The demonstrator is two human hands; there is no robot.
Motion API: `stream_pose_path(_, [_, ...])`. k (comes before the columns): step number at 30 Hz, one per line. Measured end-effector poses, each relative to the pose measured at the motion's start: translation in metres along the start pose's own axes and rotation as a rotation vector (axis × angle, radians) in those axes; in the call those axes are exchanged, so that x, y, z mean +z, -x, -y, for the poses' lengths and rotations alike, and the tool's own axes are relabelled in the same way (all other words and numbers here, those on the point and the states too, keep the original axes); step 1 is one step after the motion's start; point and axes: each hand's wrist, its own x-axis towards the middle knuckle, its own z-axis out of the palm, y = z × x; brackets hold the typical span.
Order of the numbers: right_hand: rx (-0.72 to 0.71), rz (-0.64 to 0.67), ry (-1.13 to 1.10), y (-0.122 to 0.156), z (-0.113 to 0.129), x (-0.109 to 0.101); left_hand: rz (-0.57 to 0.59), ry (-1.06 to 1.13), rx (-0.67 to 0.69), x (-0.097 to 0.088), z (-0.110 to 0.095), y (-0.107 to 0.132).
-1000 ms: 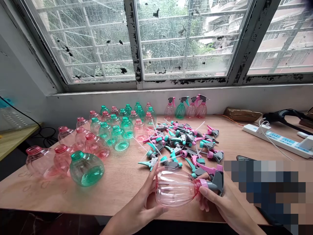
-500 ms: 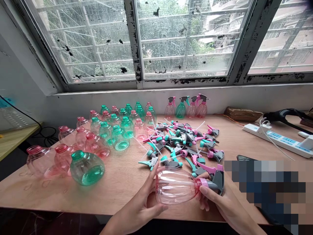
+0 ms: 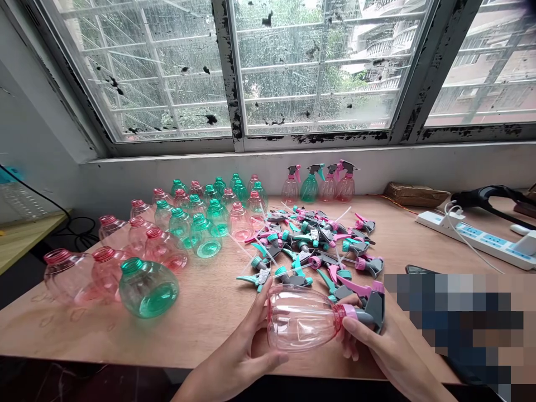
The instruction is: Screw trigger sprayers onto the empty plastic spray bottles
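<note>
A clear pink spray bottle (image 3: 302, 319) lies on its side in the air above the table's front edge, its base toward the left. My left hand (image 3: 247, 340) is wrapped round the base, thumb below and fingers behind. With its thumb and fingers my right hand (image 3: 372, 340) grips the pink collar (image 3: 348, 312) at the bottle's neck. The grey and pink trigger head (image 3: 374, 310) sits on that neck, pointing right. Just beyond the bottle lies a heap of loose trigger sprayers (image 3: 310, 240) in pink, teal and grey, with white tubes.
Several open pink and green bottles stand at the left, a green bottle (image 3: 148, 290) nearest. Along the wall stand several bottles with sprayers, including a green one (image 3: 310, 187). At right are a white power strip (image 3: 477, 237), a brown package (image 3: 416, 195) and a black strap-like object (image 3: 494, 200).
Almost nothing differs. The bottle has turned slightly about its length, as its reflections have shifted; both hands keep their places on it.
</note>
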Motion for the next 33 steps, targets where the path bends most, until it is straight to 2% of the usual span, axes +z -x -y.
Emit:
stream_pose_path(8, [0.006, -0.011, -0.021, -0.0011, -0.0008, 0.0005, 0.023, 0.117, -0.019, 0.0002, 0.0, -0.0015])
stream_pose_path(16, [-0.02, -0.019, -0.019, -0.0021, -0.0018, 0.0003, -0.003, 0.036, 0.014, 0.0008, 0.0018, -0.0014])
stream_pose_path(23, [-0.013, -0.019, -0.029, -0.0039, -0.0003, 0.0012, 0.035, 0.158, -0.037, 0.0001, -0.0012, -0.0018])
stream_pose_path(29, [-0.006, -0.014, -0.042, -0.0027, 0.0006, 0.002, 0.008, 0.056, 0.004, 0.0009, 0.0, -0.0016])
stream_pose_path(33, [-0.009, -0.011, -0.052, -0.0028, -0.0035, -0.0005, 0.009, 0.123, 0.007, 0.0021, 0.0007, -0.0035])
